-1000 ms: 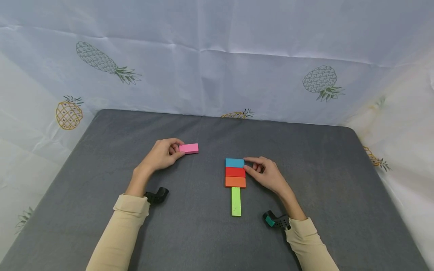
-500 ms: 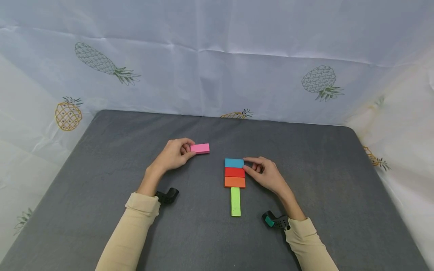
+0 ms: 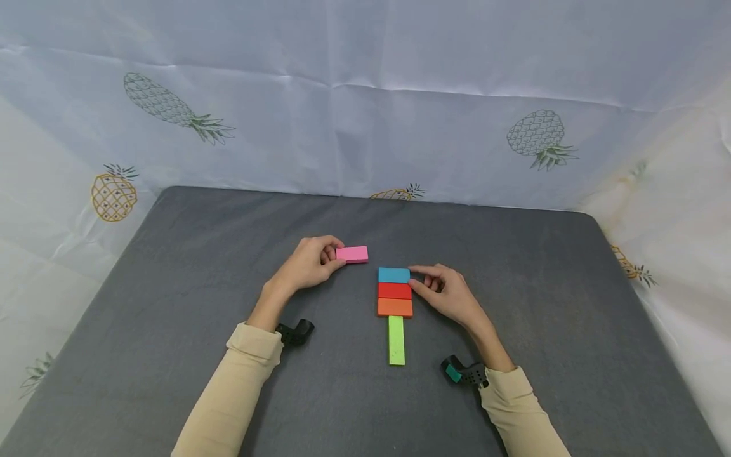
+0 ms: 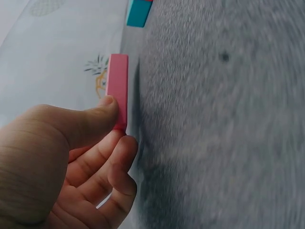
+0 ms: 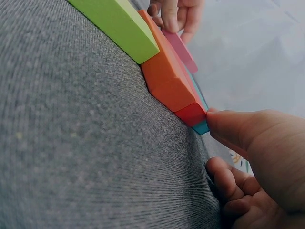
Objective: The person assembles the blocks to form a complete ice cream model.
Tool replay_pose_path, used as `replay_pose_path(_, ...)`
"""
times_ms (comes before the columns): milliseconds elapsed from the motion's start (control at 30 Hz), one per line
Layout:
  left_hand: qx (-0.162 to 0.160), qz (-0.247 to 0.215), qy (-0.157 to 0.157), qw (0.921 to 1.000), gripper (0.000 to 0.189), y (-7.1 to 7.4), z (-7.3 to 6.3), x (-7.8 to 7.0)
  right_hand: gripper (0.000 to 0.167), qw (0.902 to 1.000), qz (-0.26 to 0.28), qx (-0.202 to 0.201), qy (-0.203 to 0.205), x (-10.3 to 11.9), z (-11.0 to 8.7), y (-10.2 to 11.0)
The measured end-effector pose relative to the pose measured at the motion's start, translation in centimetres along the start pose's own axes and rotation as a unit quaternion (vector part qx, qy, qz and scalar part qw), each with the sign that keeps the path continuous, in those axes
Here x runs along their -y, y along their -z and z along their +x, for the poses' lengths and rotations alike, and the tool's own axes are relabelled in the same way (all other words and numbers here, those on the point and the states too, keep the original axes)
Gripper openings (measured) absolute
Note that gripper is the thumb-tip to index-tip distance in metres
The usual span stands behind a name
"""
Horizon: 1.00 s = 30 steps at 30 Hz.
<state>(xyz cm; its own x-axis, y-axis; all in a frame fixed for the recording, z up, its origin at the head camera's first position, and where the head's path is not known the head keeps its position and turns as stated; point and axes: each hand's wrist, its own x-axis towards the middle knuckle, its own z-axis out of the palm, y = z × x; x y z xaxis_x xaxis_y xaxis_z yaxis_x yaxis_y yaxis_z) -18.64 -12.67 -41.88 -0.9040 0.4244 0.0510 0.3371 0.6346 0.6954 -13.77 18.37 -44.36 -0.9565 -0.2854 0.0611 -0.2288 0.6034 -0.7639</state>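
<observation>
Between thumb and fingers, my left hand (image 3: 306, 261) pinches one end of a pink wooden block (image 3: 352, 254). The block points right, beyond and left of a flat row of blocks. That row has a blue block (image 3: 394, 275) at the far end, then a red block (image 3: 395, 291) and an orange block (image 3: 395, 308), all lying crosswise and touching. A lime green block (image 3: 396, 340) extends from the orange one towards me. My right hand (image 3: 447, 291) touches the row's right side, its index finger at the blue block's corner and its thumb where blue meets red.
A dark grey cloth covers the table (image 3: 171, 285). Behind it hangs a pale curtain (image 3: 365, 127) printed with pineapples, and it continues down both sides. Black camera mounts (image 3: 296, 332) sit on both wrists.
My left hand has moved right with the pink block, bringing it near the blue block, and came slightly closer to me at the end. The right hand and the row have stayed put.
</observation>
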Motion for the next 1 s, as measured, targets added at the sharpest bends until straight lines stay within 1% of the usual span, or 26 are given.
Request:
replay_pose_path(267,0.004,0.000,-0.010,0.9999,0.026,-0.8,0.6,-0.8,0.029,1.0000,-0.001,-0.003,-0.001,0.0,0.0,0.0)
replay_pose_path(733,0.019,-0.004,0.001,0.9998,0.024,-2.3,1.5,-2.1,0.028,1.0000,-0.001,-0.003,0.001,-0.2,0.0,-0.1)
replay_pose_path(1000,0.031,-0.006,0.002,0.9995,0.027,-2.8,1.9,-2.3,0.029,1.0000,-0.006,-0.003,-0.001,-0.1,0.0,-0.1)
